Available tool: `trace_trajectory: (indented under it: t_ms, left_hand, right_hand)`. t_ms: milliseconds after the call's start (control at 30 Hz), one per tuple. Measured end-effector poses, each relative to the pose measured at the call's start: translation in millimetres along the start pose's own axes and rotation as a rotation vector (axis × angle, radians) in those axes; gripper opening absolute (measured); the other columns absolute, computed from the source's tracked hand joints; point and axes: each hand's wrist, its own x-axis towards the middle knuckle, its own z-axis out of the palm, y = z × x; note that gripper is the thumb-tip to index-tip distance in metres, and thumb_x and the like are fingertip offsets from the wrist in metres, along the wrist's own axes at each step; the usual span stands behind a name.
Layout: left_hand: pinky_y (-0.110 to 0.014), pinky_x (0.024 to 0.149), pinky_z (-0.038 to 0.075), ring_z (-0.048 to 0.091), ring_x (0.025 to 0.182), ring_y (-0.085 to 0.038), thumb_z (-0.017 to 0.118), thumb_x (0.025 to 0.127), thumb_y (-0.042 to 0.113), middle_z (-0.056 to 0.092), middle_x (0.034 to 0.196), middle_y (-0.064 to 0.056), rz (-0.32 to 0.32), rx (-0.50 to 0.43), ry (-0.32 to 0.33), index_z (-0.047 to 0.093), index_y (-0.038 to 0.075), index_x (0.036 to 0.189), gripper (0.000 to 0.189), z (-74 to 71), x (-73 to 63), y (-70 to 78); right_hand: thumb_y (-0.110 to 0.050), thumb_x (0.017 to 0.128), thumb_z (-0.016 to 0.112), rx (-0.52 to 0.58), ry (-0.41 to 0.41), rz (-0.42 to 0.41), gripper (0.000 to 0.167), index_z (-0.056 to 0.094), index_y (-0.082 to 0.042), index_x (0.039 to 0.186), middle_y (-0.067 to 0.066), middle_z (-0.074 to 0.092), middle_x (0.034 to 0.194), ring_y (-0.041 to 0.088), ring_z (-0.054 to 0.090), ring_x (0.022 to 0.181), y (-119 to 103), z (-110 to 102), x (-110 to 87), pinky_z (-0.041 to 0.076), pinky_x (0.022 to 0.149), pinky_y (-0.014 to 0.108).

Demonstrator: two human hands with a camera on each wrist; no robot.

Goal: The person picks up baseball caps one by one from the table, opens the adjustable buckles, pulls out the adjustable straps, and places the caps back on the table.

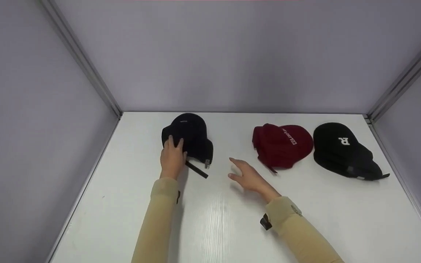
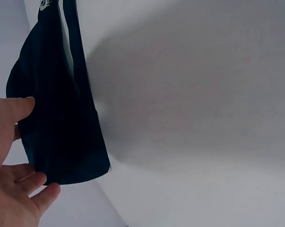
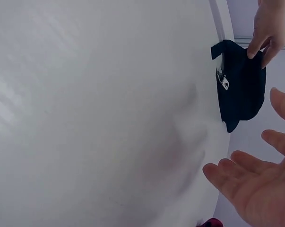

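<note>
A plain black cap point(image 1: 190, 133) lies at the back left of the white table, its strap hanging loose toward the front and a metal buckle beside it. My left hand point(image 1: 173, 157) holds this cap at its near left side, with fingers spread over the crown. In the left wrist view, the thumb lies on the dark cloth of the cap point(image 2: 62, 127), and one finger is partly hidden behind it. My right hand point(image 1: 249, 176) hovers over the table between the black cap and a red cap point(image 1: 283, 146), fingers extended, touching nothing.
Beside the red cap, at the right, sits another black cap point(image 1: 336, 149) with a white letter R. Grey-white panels point(image 1: 210, 54) enclose the table point(image 1: 210, 219) at the back and both sides.
</note>
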Motion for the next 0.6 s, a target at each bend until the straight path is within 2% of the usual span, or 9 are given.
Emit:
trace_trajectory:
  t_ms: [233,500,600]
  left_hand:
    - [-0.052,0.087,0.048,0.043,0.129,-0.040,0.066,0.095,0.025,0.035,0.148,-0.027,0.009,-0.014,0.037,0.051,0.010,0.143,0.052,-0.9,-8.9,9.0]
    - [-0.051,0.087,0.049,0.049,0.124,-0.039,0.067,0.094,0.026,0.044,0.142,-0.025,0.058,-0.062,0.108,0.055,0.009,0.138,0.049,1.9,-24.4,23.3]
    - [-0.052,0.089,0.048,0.052,0.121,-0.040,0.068,0.094,0.028,0.048,0.139,-0.024,0.079,-0.111,0.118,0.056,0.009,0.138,0.049,1.9,-31.8,30.2]
  right_hand:
    - [-0.023,0.098,0.062,0.073,0.093,0.014,0.054,0.043,-0.005,0.146,0.020,0.039,0.148,0.040,0.040,0.133,8,-11,-13.9,0.032,0.108,0.052]
    - [-0.017,0.096,0.065,0.055,0.204,-0.004,0.050,0.048,-0.003,0.142,0.018,0.045,0.144,0.038,0.046,0.129,21,-20,-32.4,0.036,0.106,0.051]
    - [-0.015,0.096,0.065,0.061,0.229,-0.007,0.050,0.048,-0.002,0.142,0.020,0.044,0.144,0.039,0.045,0.129,27,-25,-39.9,0.036,0.106,0.051]
